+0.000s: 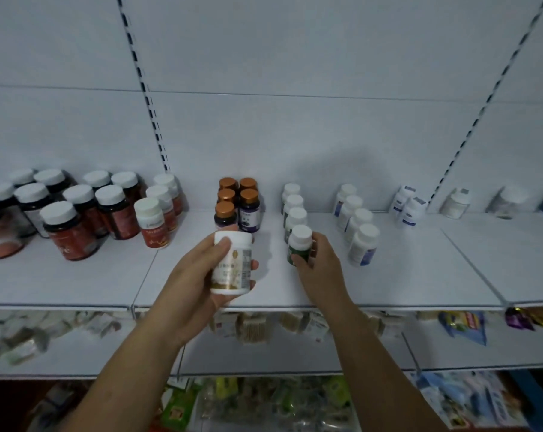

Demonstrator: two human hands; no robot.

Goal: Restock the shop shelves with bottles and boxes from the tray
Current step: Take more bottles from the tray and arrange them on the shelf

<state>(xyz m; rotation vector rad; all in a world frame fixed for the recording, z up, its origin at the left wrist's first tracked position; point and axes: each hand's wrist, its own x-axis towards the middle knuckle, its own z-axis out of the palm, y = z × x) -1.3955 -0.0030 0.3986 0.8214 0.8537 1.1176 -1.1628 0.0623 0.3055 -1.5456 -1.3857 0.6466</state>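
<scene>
My left hand grips a white bottle with a gold-printed label, held upright just above the front of the white shelf. My right hand wraps its fingers round a green bottle with a white cap, which stands on the shelf at the front of a row of like green bottles. No tray is in view.
Dark red bottles with white caps crowd the shelf's left. Purple bottles with copper caps stand behind my left hand. White bottles with blue labels line up to the right. Lower shelves hold packets and hanging goods.
</scene>
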